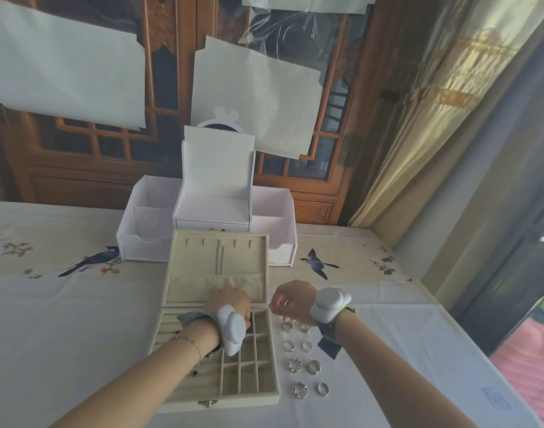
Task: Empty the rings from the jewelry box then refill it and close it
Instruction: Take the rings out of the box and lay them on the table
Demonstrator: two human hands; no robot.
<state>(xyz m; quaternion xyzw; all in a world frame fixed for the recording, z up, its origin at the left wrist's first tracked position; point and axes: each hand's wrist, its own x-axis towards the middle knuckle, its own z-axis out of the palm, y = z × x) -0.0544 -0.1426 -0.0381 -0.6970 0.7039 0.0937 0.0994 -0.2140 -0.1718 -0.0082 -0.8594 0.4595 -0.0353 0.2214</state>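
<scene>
A beige velvet jewelry box (pixel 264 393) lies open on the table, its lid (pixel 190 261) tilted back. My left hand (pixel 229 299) reaches over the back of the tray, fingers curled down into it and hidden from view. My right hand (pixel 290 299) hovers just right of the box and pinches a small silver ring (pixel 270 305) between its fingertips. Several silver rings (pixel 301 364) lie in two columns on the cloth right of the box. The tray's ring rolls (pixel 168 332) on the left look bare.
A white paper organizer (pixel 159 223) stands right behind the box lid. The tablecloth (pixel 63 319) carries bird prints. A dark cloth scrap (pixel 329 347) lies under my right wrist. The table's right edge falls off near a curtain (pixel 418 149).
</scene>
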